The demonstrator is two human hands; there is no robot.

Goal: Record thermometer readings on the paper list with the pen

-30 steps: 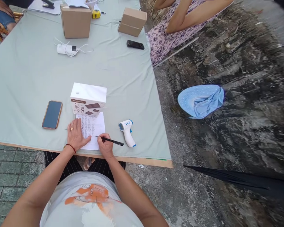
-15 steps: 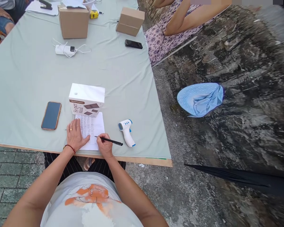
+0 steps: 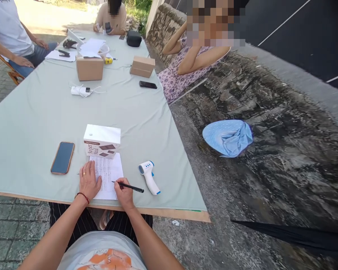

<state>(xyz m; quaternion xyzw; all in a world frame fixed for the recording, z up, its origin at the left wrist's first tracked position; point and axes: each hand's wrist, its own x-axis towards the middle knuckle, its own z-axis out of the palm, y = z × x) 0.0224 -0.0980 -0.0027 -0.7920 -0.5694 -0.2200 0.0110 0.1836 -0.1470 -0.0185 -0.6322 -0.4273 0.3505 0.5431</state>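
"Lighting?"

"Daylight, bright. The ground at upper left is sunlit and washed out; the table lies in soft, even shade with faint shadows."

"Sharpness?"

"Fair in the foreground. Print on the paper is too fine to read."

"Distortion?"

"The stone wall looks smeared and stretched toward the right edge. Coarse pixel blocks obscure patches along the top."

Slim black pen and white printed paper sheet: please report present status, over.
Right hand holding pen, tip at sheet, contact unclear. Left hand resting across sheet's left edge. White printed cardboard box hiding sheet's far edge.
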